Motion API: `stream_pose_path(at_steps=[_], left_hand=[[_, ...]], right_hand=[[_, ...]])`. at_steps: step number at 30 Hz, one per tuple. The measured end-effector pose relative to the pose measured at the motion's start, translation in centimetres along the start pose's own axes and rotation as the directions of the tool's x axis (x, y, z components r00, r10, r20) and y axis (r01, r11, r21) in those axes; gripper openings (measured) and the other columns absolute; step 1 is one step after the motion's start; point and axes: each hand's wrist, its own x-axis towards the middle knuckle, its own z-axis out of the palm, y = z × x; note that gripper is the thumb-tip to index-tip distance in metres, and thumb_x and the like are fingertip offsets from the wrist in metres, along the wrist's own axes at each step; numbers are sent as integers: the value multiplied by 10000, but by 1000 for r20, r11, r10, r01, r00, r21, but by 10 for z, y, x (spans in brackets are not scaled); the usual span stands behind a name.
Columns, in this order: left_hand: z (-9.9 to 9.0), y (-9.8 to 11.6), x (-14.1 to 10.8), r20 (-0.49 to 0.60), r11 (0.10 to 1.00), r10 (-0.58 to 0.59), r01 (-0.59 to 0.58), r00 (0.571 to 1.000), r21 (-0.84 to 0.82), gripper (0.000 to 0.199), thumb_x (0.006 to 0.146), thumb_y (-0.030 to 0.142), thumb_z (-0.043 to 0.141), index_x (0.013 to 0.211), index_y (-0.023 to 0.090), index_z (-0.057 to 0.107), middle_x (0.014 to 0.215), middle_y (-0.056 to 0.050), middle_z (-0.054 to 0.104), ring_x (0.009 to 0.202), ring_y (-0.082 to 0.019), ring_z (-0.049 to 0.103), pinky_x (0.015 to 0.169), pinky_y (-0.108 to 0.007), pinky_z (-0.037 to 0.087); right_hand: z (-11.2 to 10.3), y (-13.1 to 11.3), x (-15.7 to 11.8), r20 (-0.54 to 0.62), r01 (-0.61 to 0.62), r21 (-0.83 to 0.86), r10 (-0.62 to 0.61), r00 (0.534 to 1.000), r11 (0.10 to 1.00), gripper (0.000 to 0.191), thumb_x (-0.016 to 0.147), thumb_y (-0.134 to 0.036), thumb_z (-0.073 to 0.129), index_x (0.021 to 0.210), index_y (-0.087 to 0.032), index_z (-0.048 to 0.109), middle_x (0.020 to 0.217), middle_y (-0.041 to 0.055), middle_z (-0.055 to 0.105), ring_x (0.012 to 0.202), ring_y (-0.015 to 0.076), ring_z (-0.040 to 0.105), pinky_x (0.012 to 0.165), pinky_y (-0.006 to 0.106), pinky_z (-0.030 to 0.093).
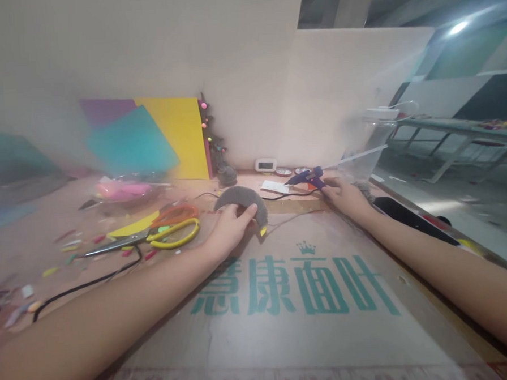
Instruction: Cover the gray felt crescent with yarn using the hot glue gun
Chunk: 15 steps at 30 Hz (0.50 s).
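Note:
My left hand [234, 228] pinches a grey, fuzzy, curved strip [243, 197] between thumb and fingers. The strip arches like a crescent, and its lower right tip is yellow. Off to the right, my right hand [347, 196] is closed on the handle of a dark blue hot glue gun [306, 177]. A pale glue stick [354, 156] juts from the gun's back, and its nozzle points left over a small white card [275, 186]. A black cord runs left from near the gun, passing behind the strip.
Yellow-handled scissors [175, 234] and an orange-handled pair [180, 212] lie left among scraps. Coloured sheets [186, 137] lean on the wall beside a small decorated tree [225, 171]. Behind stands a white digital clock [265, 165]. A clear plastic jug [374, 138] is at the right.

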Motion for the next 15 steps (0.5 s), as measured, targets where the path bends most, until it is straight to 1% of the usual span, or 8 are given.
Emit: stream_pose_path(at_steps=[2,4,6,8,9,11,13,15], left_hand=[[0,-2,1,2,1000,3,-3,1000,0,416,808,574,584,798,160,618,761,-34,679,712,-168,616,635,-257,426],[0,-4,1,10,1000,8,-8,1000,7,436,807,594,576,796,160,618,752,-31,672,713,-170,616,637,-260,425],[-1,-4,2,22,1000,13,-14,1000,20,446,810,603,565,778,161,613,733,-27,662,699,-169,610,623,-260,418],[-1,-2,1,34,999,20,-21,999,41,451,817,605,553,738,163,598,702,-23,648,672,-162,598,607,-257,408],[-1,0,1,40,998,24,-26,999,60,450,821,600,550,713,164,588,685,-20,641,655,-156,590,600,-255,402],[-2,4,-1,48,994,27,-32,999,106,448,828,586,547,670,168,572,657,-14,634,622,-145,574,590,-252,393],[-2,7,-3,41,989,28,-34,999,147,452,832,581,545,648,169,571,636,-12,632,602,-141,567,583,-251,387],[-3,9,-4,30,983,43,-47,999,175,472,829,598,539,637,168,579,619,-14,631,598,-146,570,581,-254,387]], right_hand=[[-3,-2,-1,-99,-53,-6,52,994,999,356,879,-436,506,1040,-142,625,1060,165,687,977,294,634,862,424,476],[-6,-5,-2,-213,-73,-15,68,975,997,261,855,-430,530,870,-175,586,887,116,666,855,260,613,787,386,462],[-10,-9,-4,-310,-43,-15,37,950,999,227,848,-413,532,743,-213,509,769,64,599,779,230,566,735,356,432],[-15,-18,-6,-361,2,13,3,933,1000,260,862,-412,515,687,-229,455,713,33,542,732,209,523,700,340,407],[-18,-25,-8,-371,18,42,-1,929,999,276,870,-420,509,679,-231,450,695,21,526,709,199,508,685,333,398],[-25,-45,-12,-352,39,132,10,936,991,289,882,-442,507,691,-227,484,668,5,524,670,183,498,663,321,396],[-32,-73,-21,-271,90,257,-18,963,962,259,897,-440,502,769,-220,550,715,7,580,683,175,534,662,309,418],[-39,-104,-34,-153,138,342,-90,984,929,206,894,-404,526,858,-214,595,814,23,641,723,171,577,662,296,443]])
